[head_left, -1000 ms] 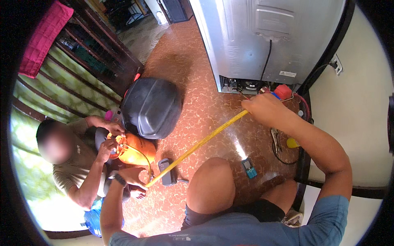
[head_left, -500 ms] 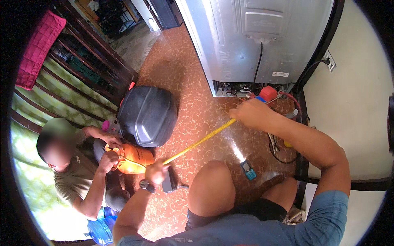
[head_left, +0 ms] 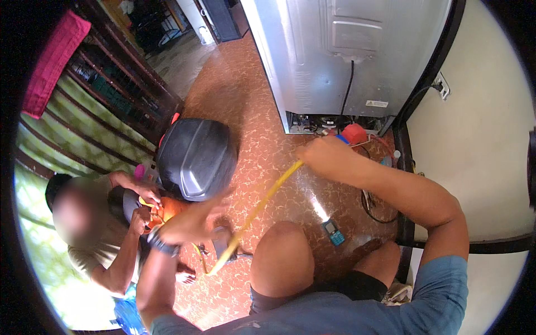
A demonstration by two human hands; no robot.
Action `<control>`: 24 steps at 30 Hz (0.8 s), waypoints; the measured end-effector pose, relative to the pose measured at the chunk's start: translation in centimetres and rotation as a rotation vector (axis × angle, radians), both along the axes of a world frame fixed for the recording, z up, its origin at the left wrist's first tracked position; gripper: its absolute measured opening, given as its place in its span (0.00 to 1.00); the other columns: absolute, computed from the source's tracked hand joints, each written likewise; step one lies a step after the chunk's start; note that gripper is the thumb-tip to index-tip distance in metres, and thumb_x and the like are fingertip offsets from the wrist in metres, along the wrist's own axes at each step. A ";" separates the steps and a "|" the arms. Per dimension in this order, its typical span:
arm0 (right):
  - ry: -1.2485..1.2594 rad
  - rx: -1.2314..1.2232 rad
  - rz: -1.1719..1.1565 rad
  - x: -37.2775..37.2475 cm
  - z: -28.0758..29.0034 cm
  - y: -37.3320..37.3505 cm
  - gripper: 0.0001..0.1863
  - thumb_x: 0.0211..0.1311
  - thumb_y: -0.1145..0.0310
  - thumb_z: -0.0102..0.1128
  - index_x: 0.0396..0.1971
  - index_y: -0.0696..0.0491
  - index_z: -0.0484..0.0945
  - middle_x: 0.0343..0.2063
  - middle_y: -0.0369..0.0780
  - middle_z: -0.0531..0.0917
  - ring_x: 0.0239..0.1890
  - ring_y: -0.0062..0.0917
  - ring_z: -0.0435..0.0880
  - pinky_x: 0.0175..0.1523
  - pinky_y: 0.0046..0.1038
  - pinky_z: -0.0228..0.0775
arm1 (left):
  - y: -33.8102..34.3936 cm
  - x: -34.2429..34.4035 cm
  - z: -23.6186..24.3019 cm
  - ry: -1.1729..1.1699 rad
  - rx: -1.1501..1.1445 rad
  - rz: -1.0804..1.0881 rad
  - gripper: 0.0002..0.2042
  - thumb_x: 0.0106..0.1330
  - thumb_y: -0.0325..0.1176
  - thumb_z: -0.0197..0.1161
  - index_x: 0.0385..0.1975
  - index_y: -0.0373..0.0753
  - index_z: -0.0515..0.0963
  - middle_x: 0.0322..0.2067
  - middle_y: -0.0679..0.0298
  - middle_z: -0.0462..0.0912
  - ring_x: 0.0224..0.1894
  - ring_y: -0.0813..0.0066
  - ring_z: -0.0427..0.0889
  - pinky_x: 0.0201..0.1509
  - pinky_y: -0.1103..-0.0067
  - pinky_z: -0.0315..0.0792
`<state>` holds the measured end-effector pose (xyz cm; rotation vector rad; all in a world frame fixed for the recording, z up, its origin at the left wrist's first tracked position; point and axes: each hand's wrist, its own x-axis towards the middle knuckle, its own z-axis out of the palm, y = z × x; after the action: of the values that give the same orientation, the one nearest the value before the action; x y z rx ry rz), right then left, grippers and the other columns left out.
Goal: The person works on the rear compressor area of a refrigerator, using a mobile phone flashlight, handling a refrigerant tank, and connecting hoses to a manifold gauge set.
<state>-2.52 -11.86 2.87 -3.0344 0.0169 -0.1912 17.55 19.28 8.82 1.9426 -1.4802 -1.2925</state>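
In my right hand (head_left: 325, 158) is the upper end of a yellow hose (head_left: 258, 209), gripped in closed fingers in front of the fridge's lower back. The hose sags to the floor and bends back up beside the orange gas cylinder (head_left: 173, 209). My left hand (head_left: 192, 224), blurred by motion, is off the hose, with fingers stretched out near the black case. It partly covers the cylinder. Just past my right hand are a red part (head_left: 354, 133) and a blue one, seemingly by the fridge's compressor bay. A co-worker's hands (head_left: 144, 209) are at the cylinder's top.
The silver fridge back (head_left: 318, 84) rises ahead, its bottom bay exposed. A black hard case (head_left: 196, 159) stands at left centre. A small phone (head_left: 333, 233) with its light on lies by my knee, near a dark box (head_left: 222, 245). Cables (head_left: 371, 209) lie at right.
My left hand has let go of the hose and swung left and slightly up. The hose has gone from taut to sagging. My right hand has shifted slightly left, still holding it.
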 end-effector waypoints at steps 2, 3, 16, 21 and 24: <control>0.018 0.037 0.045 0.5 1.0 1.9 0.05 0.57 0.72 0.58 0.32 0.55 0.79 0.24 0.48 0.84 0.30 0.45 0.86 0.34 0.44 0.78 | -7.1 -2.1 -1.2 0.275 -0.198 0.139 0.39 0.70 0.45 0.62 0.73 0.33 0.49 0.65 0.48 0.69 0.64 0.60 0.74 0.61 0.66 0.73; 0.041 0.069 0.051 0.5 1.6 2.5 0.05 0.57 0.72 0.59 0.33 0.55 0.79 0.24 0.48 0.84 0.30 0.45 0.86 0.34 0.43 0.78 | -10.2 -3.9 -0.7 0.412 -0.141 0.210 0.35 0.72 0.46 0.58 0.71 0.32 0.52 0.62 0.47 0.73 0.60 0.57 0.78 0.58 0.67 0.75; 0.103 -0.094 -0.019 -1.1 -0.4 -3.9 0.04 0.56 0.72 0.58 0.31 0.55 0.76 0.27 0.46 0.83 0.33 0.45 0.85 0.37 0.46 0.76 | 21.9 8.1 -23.7 -0.404 -0.028 0.744 0.13 0.71 0.42 0.55 0.33 0.37 0.75 0.22 0.58 0.81 0.22 0.60 0.82 0.28 0.66 0.78; 0.072 -0.031 -0.100 0.2 -1.5 -4.9 0.05 0.54 0.74 0.60 0.31 0.55 0.76 0.28 0.48 0.83 0.35 0.47 0.84 0.40 0.46 0.75 | 25.5 7.7 -26.3 -1.090 -0.336 0.338 0.14 0.68 0.43 0.62 0.32 0.37 0.75 0.26 0.54 0.80 0.27 0.55 0.81 0.32 0.61 0.74; 0.121 -0.017 -0.141 -0.9 -1.5 -4.7 0.06 0.52 0.75 0.62 0.31 0.55 0.75 0.28 0.49 0.83 0.37 0.48 0.83 0.40 0.46 0.74 | 24.8 5.5 -24.4 -0.911 -0.170 0.405 0.10 0.66 0.39 0.63 0.38 0.39 0.76 0.34 0.55 0.80 0.38 0.53 0.80 0.44 0.61 0.74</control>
<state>-3.47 -16.59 1.34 -3.0574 0.2406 -0.0189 23.06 44.07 -15.56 2.6654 -1.3335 -0.0637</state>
